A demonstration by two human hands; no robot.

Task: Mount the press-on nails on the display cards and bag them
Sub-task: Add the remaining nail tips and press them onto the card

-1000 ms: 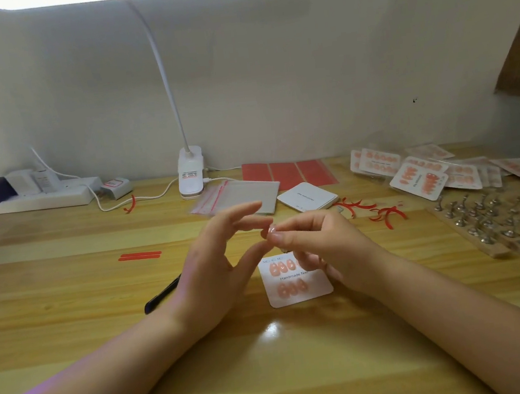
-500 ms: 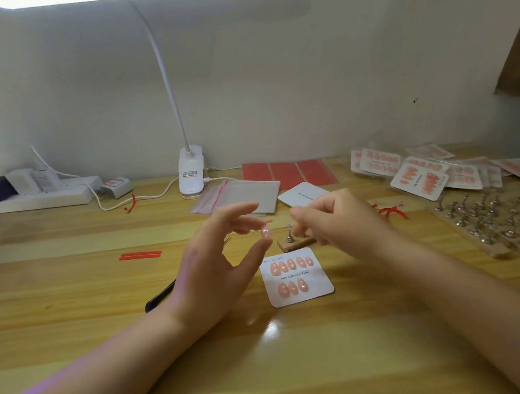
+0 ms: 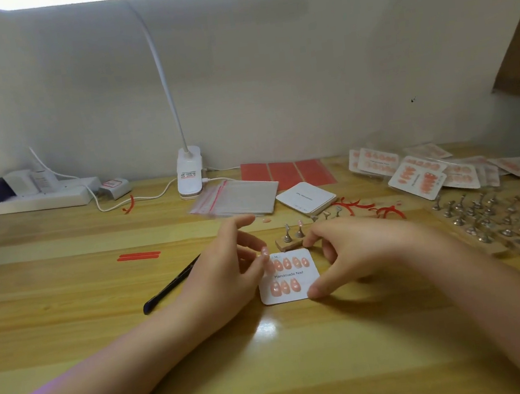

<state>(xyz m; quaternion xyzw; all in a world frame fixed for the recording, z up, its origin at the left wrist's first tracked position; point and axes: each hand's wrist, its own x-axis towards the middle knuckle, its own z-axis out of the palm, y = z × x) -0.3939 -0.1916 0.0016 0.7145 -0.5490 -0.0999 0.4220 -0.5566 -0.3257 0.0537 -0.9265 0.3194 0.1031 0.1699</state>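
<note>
Your left hand point(image 3: 228, 271) has its grip pinched on one small pink press-on nail point(image 3: 264, 250), caught between thumb and a fingertip right over the upper left corner of the display card point(image 3: 288, 276). Your right hand point(image 3: 349, 251) spans the card's other side, thumb touching the near right corner and fingertips at the far right corner, steadying it on the table point(image 3: 270, 357) more than lifting it. Judge the nail as nearly weightless, thin, glossy and curved, so it will likely skid or flick out of a hard pinch; take it by its two long edges and press it down on the crown. The card looks stiff but light, so it should slide unless you pin a corner. On the card I count five nails in the top row and three in the bottom row. Just beyond your fingertips sits a small wooden block point(image 3: 288, 244) with two metal stands, one with a pink tip on it. A loose nail point(image 3: 266, 220) lies on the table beyond your left fingers. Farther out: one stack of zip bags point(image 3: 236, 198), one pile of blank cards point(image 3: 305, 197), a heap of finished cards point(image 3: 418, 178) too overlapped to count, and many empty stands point(image 3: 494, 218) to your right.
</note>
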